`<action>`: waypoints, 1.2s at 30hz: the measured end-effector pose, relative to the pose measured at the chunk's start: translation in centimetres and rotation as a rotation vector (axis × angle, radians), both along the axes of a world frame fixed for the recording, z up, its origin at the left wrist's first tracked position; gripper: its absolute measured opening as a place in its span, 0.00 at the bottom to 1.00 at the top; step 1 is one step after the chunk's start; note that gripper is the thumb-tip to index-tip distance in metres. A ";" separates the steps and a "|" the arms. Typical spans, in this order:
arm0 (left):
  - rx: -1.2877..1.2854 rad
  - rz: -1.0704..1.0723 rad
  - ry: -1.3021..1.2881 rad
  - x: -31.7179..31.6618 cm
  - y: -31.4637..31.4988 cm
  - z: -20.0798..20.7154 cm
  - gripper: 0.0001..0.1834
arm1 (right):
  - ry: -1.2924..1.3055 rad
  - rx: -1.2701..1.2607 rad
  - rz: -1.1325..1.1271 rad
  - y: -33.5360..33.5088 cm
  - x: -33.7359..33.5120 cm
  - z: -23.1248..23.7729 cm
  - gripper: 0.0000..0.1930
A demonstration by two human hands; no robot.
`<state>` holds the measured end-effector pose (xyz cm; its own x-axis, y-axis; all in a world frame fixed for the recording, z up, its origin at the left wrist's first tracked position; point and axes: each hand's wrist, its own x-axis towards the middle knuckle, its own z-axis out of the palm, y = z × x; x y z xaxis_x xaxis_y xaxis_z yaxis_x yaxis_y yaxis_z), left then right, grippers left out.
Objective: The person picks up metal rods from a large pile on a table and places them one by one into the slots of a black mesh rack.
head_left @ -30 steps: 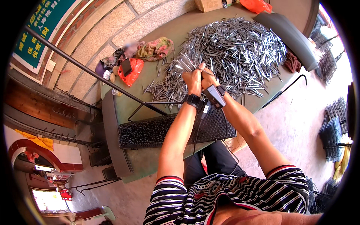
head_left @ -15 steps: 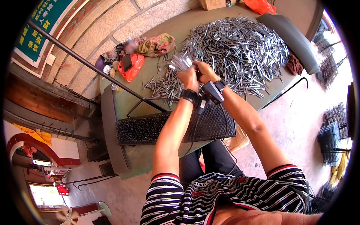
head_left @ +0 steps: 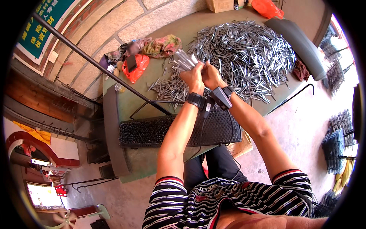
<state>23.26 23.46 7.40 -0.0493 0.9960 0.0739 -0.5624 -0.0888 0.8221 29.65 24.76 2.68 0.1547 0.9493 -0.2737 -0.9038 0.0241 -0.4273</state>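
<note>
My left hand (head_left: 193,79) is closed round a bundle of thin metal strips (head_left: 184,60), whose ends fan out past the fingers to the upper left. Close against it, my right hand (head_left: 211,75) is curled with its fingers bent inward; what they hold, if anything, is hidden. Both hands are raised over the near side of a big heap of loose metal strips (head_left: 244,53) on the green table (head_left: 143,154). Below my wrists lies a long black tray (head_left: 217,131) with a grid of small holes, its left part filled with dark upright pieces.
A dark metal bar (head_left: 89,59) slants across the table's left side. Beyond it are a red plastic bag (head_left: 139,68) with a dark object on it and a patterned cloth (head_left: 166,45). A grey rolled sheet (head_left: 295,44) and a maroon cloth (head_left: 301,70) lie at the right.
The strips in my left hand are less blurred and point more to the upper left. Both hands remain close together, with only a small shift in the wrists.
</note>
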 end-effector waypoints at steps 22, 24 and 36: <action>0.312 0.084 0.249 -2.7 -2.0 0.2 0.05 | -0.141 -0.090 0.170 -3.3 -2.7 4.3 0.24; 0.159 0.047 0.161 -3.8 -2.0 0.4 0.07 | -0.108 -0.035 0.306 -3.5 -2.5 3.6 0.22; -0.390 -0.823 -0.009 -16.5 -18.9 0.4 0.15 | -0.011 0.257 0.728 -16.2 -7.5 5.0 0.39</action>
